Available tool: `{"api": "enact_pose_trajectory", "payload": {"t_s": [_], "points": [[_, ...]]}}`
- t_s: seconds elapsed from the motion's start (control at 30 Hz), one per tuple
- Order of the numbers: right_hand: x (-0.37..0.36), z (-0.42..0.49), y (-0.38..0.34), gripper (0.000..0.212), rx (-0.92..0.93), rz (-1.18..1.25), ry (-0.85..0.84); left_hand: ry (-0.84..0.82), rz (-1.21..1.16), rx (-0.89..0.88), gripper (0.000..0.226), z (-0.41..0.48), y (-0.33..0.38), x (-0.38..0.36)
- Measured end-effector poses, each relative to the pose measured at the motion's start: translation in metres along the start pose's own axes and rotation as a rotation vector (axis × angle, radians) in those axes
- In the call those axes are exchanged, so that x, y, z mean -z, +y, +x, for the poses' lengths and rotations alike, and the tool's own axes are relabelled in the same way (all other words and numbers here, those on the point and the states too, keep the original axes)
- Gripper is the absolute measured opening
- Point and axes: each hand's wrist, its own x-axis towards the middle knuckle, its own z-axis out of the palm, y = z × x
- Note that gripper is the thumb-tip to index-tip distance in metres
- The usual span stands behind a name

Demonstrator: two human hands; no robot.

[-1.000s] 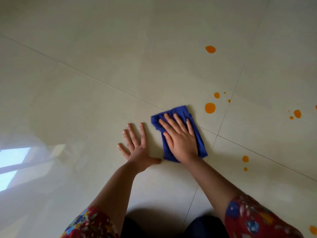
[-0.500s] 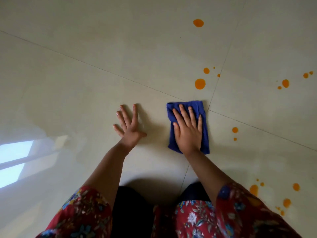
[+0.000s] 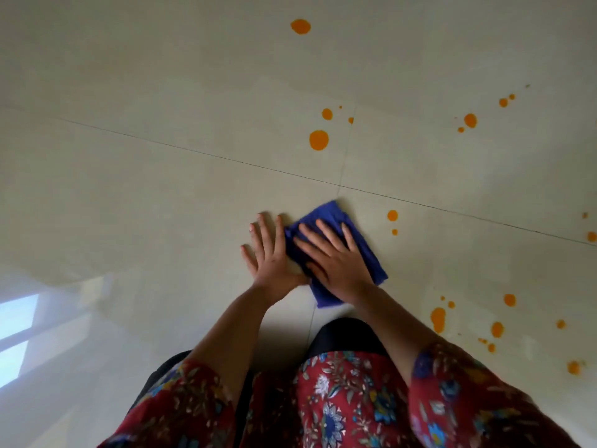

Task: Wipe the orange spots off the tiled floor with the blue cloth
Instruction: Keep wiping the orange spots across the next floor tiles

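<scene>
A folded blue cloth (image 3: 370, 253) lies flat on the pale tiled floor (image 3: 161, 195), just below a tile joint. My right hand (image 3: 332, 257) presses on it with straight, spread fingers. My left hand (image 3: 268, 250) rests flat on the floor right beside the cloth's left edge, fingers spread. Orange spots dot the floor: a large spot (image 3: 319, 140) above the cloth, two small spots (image 3: 392, 215) just right of it, a far spot (image 3: 300, 26) at the top, and a cluster (image 3: 438, 318) at the lower right.
More orange spots (image 3: 470, 120) sit at the upper right and a few at the right edge (image 3: 591, 236). My knees in red floral fabric (image 3: 339, 399) fill the bottom of the view. A window reflection (image 3: 16, 324) shines on the floor at left.
My right hand slid the cloth left and turned it, until it met my left hand. The view shifted, bringing the lower-right cluster of spots further into sight.
</scene>
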Motion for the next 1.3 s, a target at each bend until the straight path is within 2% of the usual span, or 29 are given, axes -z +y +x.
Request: {"api": "enact_pose_trajectory", "payload": {"t_s": [0.03,0.07,0.2,0.23,0.27,0.3,0.4,0.43,0.47,0.57,0.63,0.77,0.87,0.9,0.93,0.97,1.1,1.13,1.2,1.3], "points": [[-0.002,-0.019,0.012,0.051,0.051,-0.016,-0.032,-0.036,0.065,0.033,0.146,0.001,0.004,-0.004],[-0.001,-0.035,0.026,0.05,0.005,-0.023,-0.032,-0.05,0.118,0.052,0.152,0.002,0.005,-0.006],[0.008,-0.024,0.066,0.048,-0.701,0.076,0.104,-0.069,0.165,0.086,0.163,0.002,0.009,-0.007],[0.011,-0.006,0.062,0.048,-0.774,0.11,0.133,-0.074,0.167,0.094,0.163,0.002,0.01,-0.005],[0.012,0.008,0.054,0.048,-0.761,0.128,0.148,-0.077,0.174,0.1,0.163,0.001,0.01,-0.004],[0.012,0.015,0.045,0.049,-0.67,0.126,0.137,-0.087,0.179,0.109,0.163,0.0,0.012,-0.003],[0.0,-0.029,0.029,0.05,-0.214,0.063,0.019,-0.097,0.177,0.118,0.163,-0.002,0.016,-0.001],[-0.001,-0.046,0.037,0.049,-0.183,0.067,0.009,-0.105,0.177,0.118,0.163,-0.003,0.017,0.0],[-0.002,-0.054,0.047,0.049,-0.247,0.086,0.025,-0.116,0.178,0.116,0.163,-0.003,0.018,0.0],[0.002,-0.042,0.066,0.049,-0.699,0.152,0.083,-0.13,0.183,0.113,0.163,-0.004,0.019,0.002],[0.006,-0.022,0.07,0.049,-0.805,0.147,0.129,-0.136,0.186,0.116,0.163,-0.003,0.02,0.002],[0.011,0.003,0.065,0.049,-0.704,0.131,0.141,-0.12,0.217,0.147,0.166,-0.006,0.022,0.001],[-0.001,-0.015,0.025,0.051,-0.297,0.059,0.032,-0.104,0.227,0.18,0.167,-0.003,0.026,0.0],[-0.006,-0.037,0.016,0.051,-0.199,0.043,0.019,-0.098,0.234,0.176,0.167,-0.003,0.028,-0.002],[-0.008,-0.051,0.018,0.05,-0.18,0.067,0.016,-0.101,0.23,0.182,0.167,-0.002,0.025,-0.001],[-0.007,-0.057,0.031,0.049,-0.249,0.104,0.052,-0.097,0.226,0.174,0.167,-0.002,0.024,0.0],[0.015,-0.004,0.101,0.048,-0.844,0.191,0.183,-0.084,0.228,0.134,0.166,-0.002,0.022,-0.004],[0.023,0.019,0.112,0.048,-0.893,0.218,0.183,-0.078,0.235,0.128,0.166,-0.002,0.02,-0.005],[0.028,0.052,0.109,0.049,-0.813,0.22,0.168,-0.058,0.245,0.121,0.166,0.0,0.018,-0.007],[0.011,0.034,0.052,0.049,-0.498,0.174,0.137,-0.041,0.253,0.121,0.167,0.002,0.017,-0.008]]}}
